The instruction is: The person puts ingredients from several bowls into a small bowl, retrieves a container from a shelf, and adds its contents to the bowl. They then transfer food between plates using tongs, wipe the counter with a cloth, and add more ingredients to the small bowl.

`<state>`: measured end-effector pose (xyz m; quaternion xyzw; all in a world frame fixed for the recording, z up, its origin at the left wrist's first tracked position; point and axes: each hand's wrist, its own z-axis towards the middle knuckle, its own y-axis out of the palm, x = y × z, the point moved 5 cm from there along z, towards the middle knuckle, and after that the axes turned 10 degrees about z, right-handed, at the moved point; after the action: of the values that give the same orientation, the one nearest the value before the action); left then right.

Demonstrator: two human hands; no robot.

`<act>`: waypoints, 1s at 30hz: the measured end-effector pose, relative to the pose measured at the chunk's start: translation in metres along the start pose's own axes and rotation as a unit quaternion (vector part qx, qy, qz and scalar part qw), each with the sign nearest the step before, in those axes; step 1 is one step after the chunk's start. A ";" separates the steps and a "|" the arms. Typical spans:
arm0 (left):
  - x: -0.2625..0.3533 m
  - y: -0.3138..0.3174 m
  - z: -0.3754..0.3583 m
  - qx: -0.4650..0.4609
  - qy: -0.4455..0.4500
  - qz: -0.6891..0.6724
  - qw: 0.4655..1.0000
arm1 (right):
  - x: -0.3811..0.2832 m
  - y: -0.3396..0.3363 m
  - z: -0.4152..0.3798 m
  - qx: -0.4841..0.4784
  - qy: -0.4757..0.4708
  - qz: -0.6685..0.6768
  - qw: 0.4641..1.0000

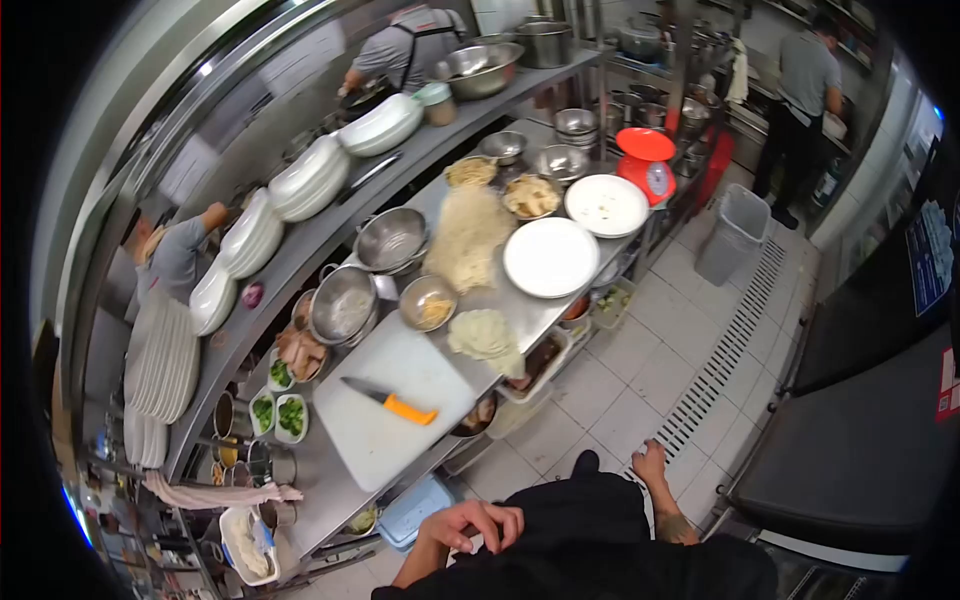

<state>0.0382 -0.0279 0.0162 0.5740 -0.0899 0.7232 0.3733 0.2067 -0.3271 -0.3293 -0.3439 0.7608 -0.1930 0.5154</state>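
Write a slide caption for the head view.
An orange-handled knife lies on a white cutting board; the person's left hand and right hand are apart from it.

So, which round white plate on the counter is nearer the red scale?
The far plate, right beside the scale; the other plate sits nearer the board.

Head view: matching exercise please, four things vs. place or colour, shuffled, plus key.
1. kitchen knife
2. kitchen scale
3. red onion
4. plastic bin

A. on the shelf, near stacked white dishes
B. grey, on the floor beside the drain grate
C. lying on the white cutting board
D. bright red, near the round white plates

Pairs: 1-C, 2-D, 3-A, 4-B
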 end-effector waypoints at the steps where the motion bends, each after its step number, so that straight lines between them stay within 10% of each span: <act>1: 0.006 -0.008 0.004 0.006 -0.003 -0.001 1.000 | 0.013 0.003 -0.014 -0.012 0.028 -0.003 1.000; 5: -0.035 -0.030 0.139 -0.034 -0.128 -0.095 0.987 | 0.075 -0.105 0.050 0.017 0.077 0.023 0.997; 8: -0.059 -0.093 0.207 -0.016 -0.266 0.081 0.961 | 0.060 -0.133 0.114 0.063 -0.075 0.042 0.994; 14: -0.089 -0.338 0.332 0.140 -0.249 0.514 0.809 | -0.004 -0.171 0.219 0.093 -0.087 0.171 0.977; 19: -0.077 -0.556 0.418 0.395 -0.227 0.543 0.705 | -0.041 -0.216 0.301 0.031 -0.090 0.165 0.982; 21: -0.059 -0.563 0.475 0.337 -0.278 0.628 0.645 | -0.029 -0.235 0.339 0.032 -0.061 0.096 0.993; 23: -0.064 -0.565 0.526 0.343 -0.223 0.492 0.768 | -0.029 -0.270 0.392 0.007 -0.016 0.094 0.995; 30: -0.040 -0.464 0.684 0.021 -0.264 0.429 0.863 | -0.154 -0.461 0.593 0.108 -0.186 0.042 0.976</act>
<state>0.8608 -0.1002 0.0643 0.6560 -0.4073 0.6349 -0.0243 0.9355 -0.4968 -0.1637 -0.2842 0.6400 -0.1847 0.6895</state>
